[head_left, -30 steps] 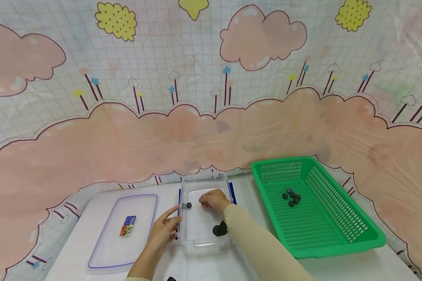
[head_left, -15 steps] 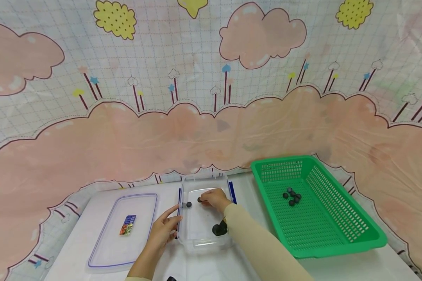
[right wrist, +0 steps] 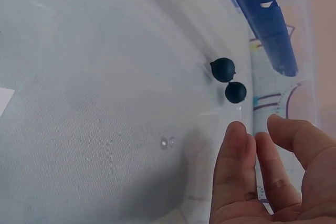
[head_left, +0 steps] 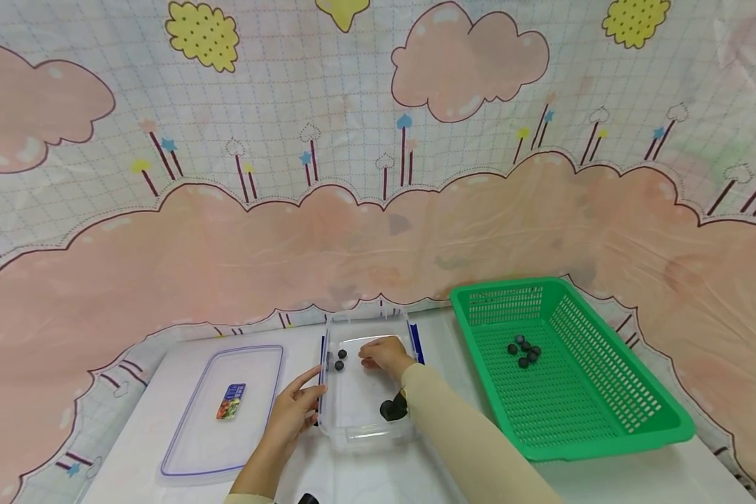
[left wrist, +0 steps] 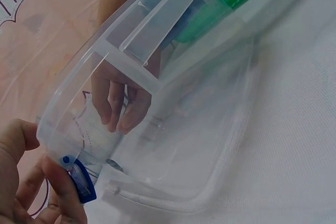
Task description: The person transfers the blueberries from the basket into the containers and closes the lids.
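- Two dark berry-like balls [right wrist: 223, 70] lie in the clear box [head_left: 355, 404]; probably light, bruisable, apt to roll: pinch their sides gently.
- Right hand [head_left: 387, 355]: near them, fingers loose, holding nothing.
- Left hand [head_left: 292, 409]: unclenched, fingers touching the box's edge.

The head view looks forward and down from farther back, across the surface [head_left: 327, 472] to the patterned backdrop [head_left: 277, 245]. Both wrist views sit close: left through the clear box [head_left: 355, 399], its exact angle hard to judge; right down inside. All three share the clear box and right hand [head_left: 387, 355].
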A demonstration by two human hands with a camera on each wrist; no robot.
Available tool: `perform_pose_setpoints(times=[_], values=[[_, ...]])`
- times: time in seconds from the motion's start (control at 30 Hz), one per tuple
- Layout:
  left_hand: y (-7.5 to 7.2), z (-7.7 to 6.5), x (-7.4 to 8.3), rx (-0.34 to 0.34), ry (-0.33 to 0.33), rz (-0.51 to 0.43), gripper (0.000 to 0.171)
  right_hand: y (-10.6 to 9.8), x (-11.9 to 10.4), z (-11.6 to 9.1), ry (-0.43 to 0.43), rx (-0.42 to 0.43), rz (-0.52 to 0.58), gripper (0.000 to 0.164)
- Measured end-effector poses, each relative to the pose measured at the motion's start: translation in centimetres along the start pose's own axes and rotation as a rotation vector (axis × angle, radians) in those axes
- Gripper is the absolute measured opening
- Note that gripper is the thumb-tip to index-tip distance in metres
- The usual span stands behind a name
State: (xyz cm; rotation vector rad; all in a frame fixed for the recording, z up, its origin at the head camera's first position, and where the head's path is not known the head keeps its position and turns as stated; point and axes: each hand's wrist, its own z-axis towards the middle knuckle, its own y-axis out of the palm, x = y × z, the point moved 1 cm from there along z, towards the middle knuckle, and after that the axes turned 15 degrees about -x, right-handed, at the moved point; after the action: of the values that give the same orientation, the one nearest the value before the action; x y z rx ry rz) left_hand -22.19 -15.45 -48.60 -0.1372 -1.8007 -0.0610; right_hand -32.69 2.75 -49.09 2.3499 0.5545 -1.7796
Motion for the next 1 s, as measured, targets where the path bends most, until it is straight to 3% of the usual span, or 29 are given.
perform_pose_setpoints(times=[0.33, 0.5, 0.67, 0.83, 0.9, 0.93, 1.0], values=[[-0.1, 0.1, 0.2, -0.008, 0.011, -0.010, 0.050, 0.1, -1.3, -1.5, 0.023, -0.004, 0.071, 0.025], [-0.1, 0.1, 0.1, -0.013, 0.002, -0.016, 0.051, -0.8, -2.1, -1.5, 0.022, -0.072, 0.156, 0.028], [-0.2, 0.0, 0.2, -0.017, 0.005, -0.020, 0.051, -2.2, -4.2, -2.2, -0.007, -0.190, 0.174, 0.038], [-0.3, 0.0, 0.0, -0.016, 0.003, -0.028, 0.051, -5.5, -6.1, -3.3, -0.065, -0.203, 0.176, 0.042], [-0.3, 0.0, 0.0, -0.013, 0.000, -0.026, 0.051, -7.6, -6.5, -3.5, -0.087, -0.192, 0.168, 0.042], [-0.3, 0.0, 0.0, -0.012, 0.001, -0.027, 0.051, -9.6, -5.6, -2.6, -0.136, -0.230, 0.164, 0.041], [-0.3, 0.0, 0.0, -0.008, 0.002, -0.027, 0.050, -12.2, -5.9, -3.1, -0.136, -0.219, 0.125, 0.044]])
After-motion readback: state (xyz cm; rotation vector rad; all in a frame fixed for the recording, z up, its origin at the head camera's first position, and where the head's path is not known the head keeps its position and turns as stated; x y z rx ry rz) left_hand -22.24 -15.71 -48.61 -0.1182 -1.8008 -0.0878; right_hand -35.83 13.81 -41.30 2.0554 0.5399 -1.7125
